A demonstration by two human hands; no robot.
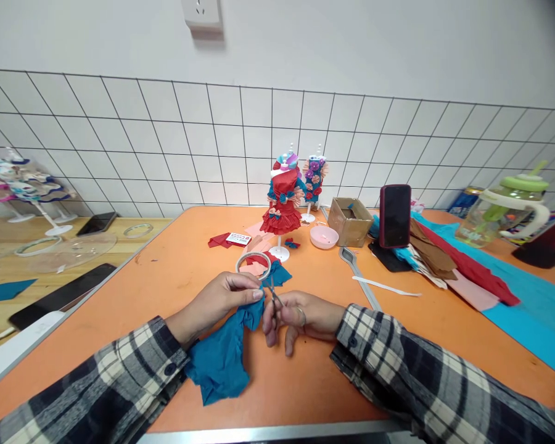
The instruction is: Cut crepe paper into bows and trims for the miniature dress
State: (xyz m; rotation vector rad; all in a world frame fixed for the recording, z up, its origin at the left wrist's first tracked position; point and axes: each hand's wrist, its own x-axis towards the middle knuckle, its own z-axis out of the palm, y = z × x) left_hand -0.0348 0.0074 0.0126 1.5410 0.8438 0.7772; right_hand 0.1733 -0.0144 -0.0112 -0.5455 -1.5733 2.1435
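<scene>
My left hand (226,300) pinches a piece of teal crepe paper (224,357) near its top edge, and the rest hangs down in folds onto the table. Held in my right hand (296,314) is a small pair of scissors (274,296), its blades pointing up right beside the pinched edge. Whether the blades touch the paper I cannot tell. Just beyond my fingers lies a roll of tape (253,265) over peach, red and teal scraps. Behind it stands a mini dress form (283,203) in a red ruffled dress with flowers.
Past the dress form are a second form (313,179), a pink bowl (324,237) and a cardboard box (349,221). On the right, a phone (394,216) stands upright near crepe sheets (527,308) and a jug (499,209). A grey ruler-like strip (361,280) lies nearer.
</scene>
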